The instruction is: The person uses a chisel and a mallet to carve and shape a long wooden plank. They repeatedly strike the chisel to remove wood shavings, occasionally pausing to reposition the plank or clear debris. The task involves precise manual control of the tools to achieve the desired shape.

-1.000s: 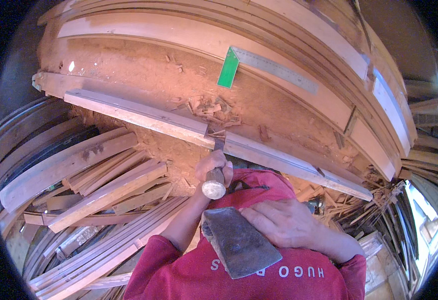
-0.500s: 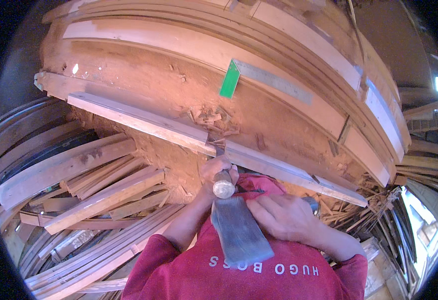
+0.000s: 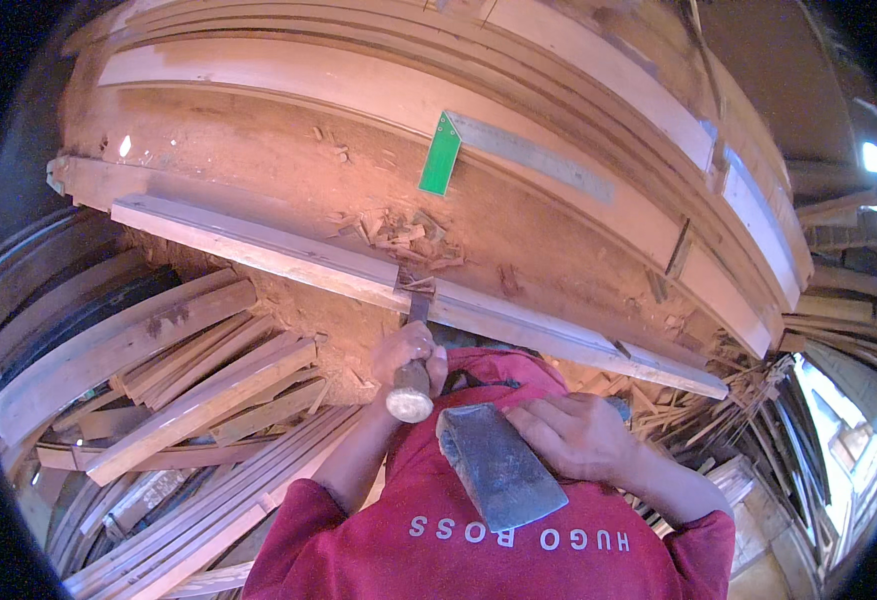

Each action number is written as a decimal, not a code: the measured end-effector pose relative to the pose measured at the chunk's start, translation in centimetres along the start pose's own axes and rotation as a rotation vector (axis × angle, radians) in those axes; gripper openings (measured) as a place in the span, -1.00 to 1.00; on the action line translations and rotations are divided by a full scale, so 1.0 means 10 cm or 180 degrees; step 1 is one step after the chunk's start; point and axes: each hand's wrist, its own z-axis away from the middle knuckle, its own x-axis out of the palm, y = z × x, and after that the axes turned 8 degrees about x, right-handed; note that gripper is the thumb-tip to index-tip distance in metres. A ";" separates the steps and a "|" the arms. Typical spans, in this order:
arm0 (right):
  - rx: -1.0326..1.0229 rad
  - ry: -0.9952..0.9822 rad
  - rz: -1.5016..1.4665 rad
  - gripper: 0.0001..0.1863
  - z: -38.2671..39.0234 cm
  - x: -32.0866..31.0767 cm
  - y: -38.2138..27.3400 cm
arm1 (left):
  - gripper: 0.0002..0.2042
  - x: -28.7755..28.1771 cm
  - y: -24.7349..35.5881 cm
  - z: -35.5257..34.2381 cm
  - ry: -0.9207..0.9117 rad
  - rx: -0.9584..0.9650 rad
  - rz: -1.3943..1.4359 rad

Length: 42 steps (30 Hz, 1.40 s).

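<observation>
My left hand (image 3: 403, 352) is closed around a chisel (image 3: 409, 403), whose butt end faces up toward me. The chisel's blade points away into a notch (image 3: 416, 285) cut across a long pale timber (image 3: 258, 252). My right hand (image 3: 580, 436) grips a hatchet (image 3: 503, 468); its grey metal head lies to the right of the chisel's butt, apart from it. Most of the hatchet's handle is hidden under my hand. Chips fill part of the notch.
Wood chips (image 3: 410, 238) lie on the dusty bench (image 3: 258, 130) beyond the timber. A try square (image 3: 440, 155) with a green stock rests against a curved plank (image 3: 348, 80). Stacked boards (image 3: 198, 425) are at the left; thin offcuts (image 3: 748, 385) pile up at the right.
The hatchet head has moved right, away from the chisel's butt, which it was close to before. The chisel has tilted slightly nearer and left. The whole view has shifted a little.
</observation>
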 end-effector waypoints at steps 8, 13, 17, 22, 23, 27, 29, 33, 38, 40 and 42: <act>-0.0151 0.0218 -0.0295 -0.59 -0.10 -0.09 -0.10 | -0.84 0.11 -0.01 -0.05 -0.0200 -0.0266 -0.0531; 0.0334 -0.0079 0.0058 -0.59 -0.24 -0.12 -0.09 | -0.84 0.22 -0.07 -0.12 -0.0073 -0.0045 -0.0619; 0.0149 0.0001 0.0097 -0.59 -0.18 -0.17 -0.07 | -0.82 0.19 -0.02 -0.14 -0.0274 -0.0024 -0.0738; 0.0476 -0.0189 0.0273 -0.66 -0.26 -0.04 -0.01 | -0.81 0.19 -0.10 -0.06 -0.0251 -0.0134 -0.0553; 0.0417 -0.0098 0.0228 -0.66 -0.26 -0.05 0.00 | -0.81 0.17 -0.09 -0.07 -0.0340 -0.0159 -0.0671; 0.0034 -0.0033 0.0164 -0.65 -0.21 -0.05 0.06 | -0.82 0.15 -0.05 -0.09 -0.0475 -0.0215 -0.0617; -0.0006 -0.0138 0.0162 -0.66 -0.19 0.07 0.12 | -0.83 0.21 -0.12 -0.08 -0.0250 -0.0030 -0.0698; 0.0335 0.0214 0.0162 -0.67 -0.20 0.07 0.07 | -0.82 0.20 -0.15 0.02 -0.0341 -0.0310 -0.0664; 0.0504 0.0053 0.0353 -0.72 -0.21 0.18 0.15 | -0.80 0.09 -0.26 0.29 -0.0289 -0.1476 -0.0183; 0.0430 0.0247 0.0169 -0.69 -0.18 0.17 0.17 | -0.79 0.11 -0.28 0.26 -0.0259 -0.1313 -0.0248; 0.0360 0.0297 0.0026 -0.67 -0.14 0.18 0.18 | -0.78 0.18 -0.23 0.10 -0.0279 -0.0791 -0.0508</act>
